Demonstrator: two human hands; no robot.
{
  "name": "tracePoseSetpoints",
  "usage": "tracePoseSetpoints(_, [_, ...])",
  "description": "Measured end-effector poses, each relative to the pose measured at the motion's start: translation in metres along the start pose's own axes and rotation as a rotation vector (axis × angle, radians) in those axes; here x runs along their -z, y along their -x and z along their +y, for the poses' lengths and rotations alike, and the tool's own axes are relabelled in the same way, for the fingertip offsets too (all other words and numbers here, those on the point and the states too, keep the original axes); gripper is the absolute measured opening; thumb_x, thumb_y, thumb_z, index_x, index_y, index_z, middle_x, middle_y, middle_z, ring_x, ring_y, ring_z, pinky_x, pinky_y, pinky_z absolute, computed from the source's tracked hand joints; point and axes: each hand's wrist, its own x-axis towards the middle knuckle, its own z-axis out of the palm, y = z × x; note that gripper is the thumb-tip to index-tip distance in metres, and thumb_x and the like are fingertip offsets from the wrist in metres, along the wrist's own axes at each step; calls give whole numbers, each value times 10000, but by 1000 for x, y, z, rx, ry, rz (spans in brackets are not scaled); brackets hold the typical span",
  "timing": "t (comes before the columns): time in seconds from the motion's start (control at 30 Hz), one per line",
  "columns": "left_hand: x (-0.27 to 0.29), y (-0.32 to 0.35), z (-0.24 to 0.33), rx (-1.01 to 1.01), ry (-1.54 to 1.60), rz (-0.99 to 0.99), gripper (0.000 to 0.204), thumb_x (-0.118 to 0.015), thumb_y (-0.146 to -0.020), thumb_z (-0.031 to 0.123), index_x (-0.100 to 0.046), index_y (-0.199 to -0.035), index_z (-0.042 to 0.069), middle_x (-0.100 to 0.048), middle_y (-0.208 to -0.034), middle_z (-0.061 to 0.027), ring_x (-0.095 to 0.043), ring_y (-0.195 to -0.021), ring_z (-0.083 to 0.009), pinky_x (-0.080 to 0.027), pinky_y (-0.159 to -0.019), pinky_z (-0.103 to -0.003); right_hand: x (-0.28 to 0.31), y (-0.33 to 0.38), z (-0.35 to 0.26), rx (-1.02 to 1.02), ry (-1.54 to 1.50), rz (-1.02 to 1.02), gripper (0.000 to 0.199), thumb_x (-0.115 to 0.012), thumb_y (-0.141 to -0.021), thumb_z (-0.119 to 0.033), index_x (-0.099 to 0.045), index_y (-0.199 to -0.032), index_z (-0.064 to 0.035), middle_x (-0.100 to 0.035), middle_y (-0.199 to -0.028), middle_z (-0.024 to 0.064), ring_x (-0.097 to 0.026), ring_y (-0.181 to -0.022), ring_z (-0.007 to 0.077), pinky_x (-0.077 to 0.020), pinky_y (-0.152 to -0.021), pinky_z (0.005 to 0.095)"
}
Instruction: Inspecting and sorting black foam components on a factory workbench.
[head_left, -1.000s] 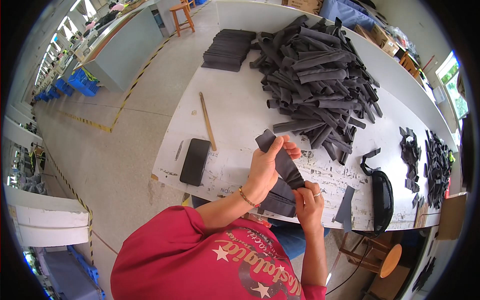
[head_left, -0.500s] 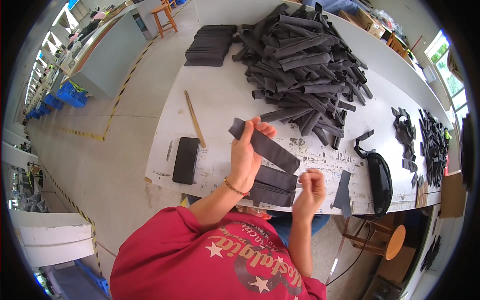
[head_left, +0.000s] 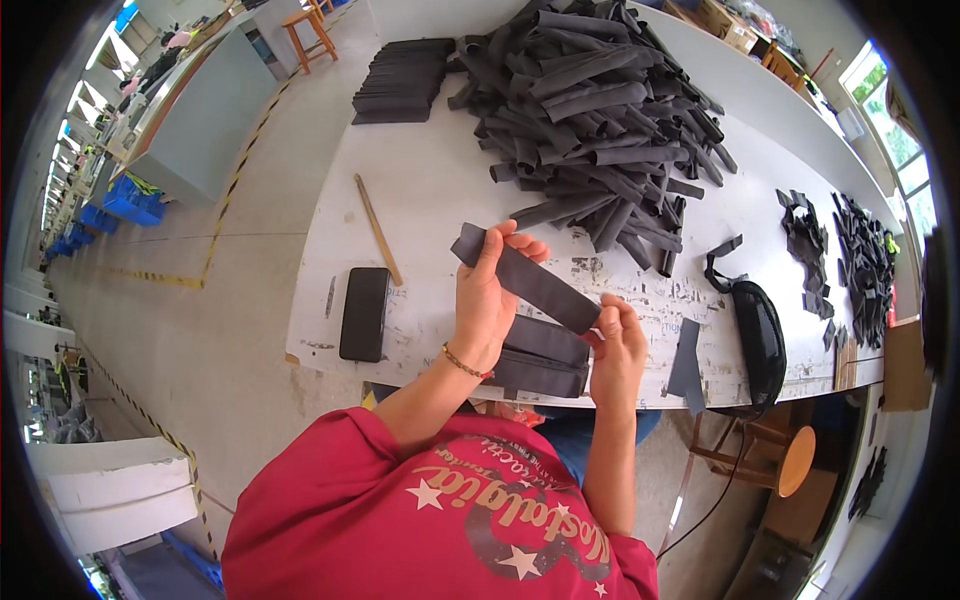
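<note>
A flat dark grey fabric strip is held slanting above the table's near edge. My left hand grips its upper left part between thumb and fingers. At the lower right end, my right hand pinches the strip's corner. Beneath it, close to my body, lie several more flat black strips, partly covered by my left hand and the held strip. Beyond my hands rises a big heap of loose dark fabric tubes.
A neat stack of dark strips is at the far left of the white table. A wooden stick and black phone lie left of my hands. To the right are a grey scrap, a black mesh pouch and dark scraps.
My right hand has moved up to the strip's lower right end and now pinches it. My left hand still holds the other end. The whole view has shifted slightly.
</note>
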Motion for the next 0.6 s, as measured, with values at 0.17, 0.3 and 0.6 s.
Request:
tracePoseSetpoints(0.17, [11,-4,-4,14,24,-9,318,-575,-967,270,-569,-1125,-6,-649,-946,-95,-653,-906,-249,-525,-920,-422,12,2,18,7,268,-181,181,-710,-875,-154,-624,-797,-16,-633,-663,29,-561,-623,84,-424,-634,221])
tracePoseSetpoints(0.3, [24,-8,-13,142,223,46,283,-548,-983,222,-561,-1155,-1,-655,-948,-98,-645,-921,-240,-509,-945,-407,16,2,18,44,284,-154,164,-712,-867,-121,-611,-782,-24,-625,-655,25,-553,-604,78,-413,-607,217])
tracePoseSetpoints(0.6, [78,11,19,-15,-973,-102,121,-680,-872,108,-731,-931,15,-663,-862,-39,-564,-736,-109,-450,-697,-231,71,-14,22,-86,589,-158,200,-717,-856,-116,-558,-745,-72,-555,-676,-18,-488,-589,56,-398,-552,209])
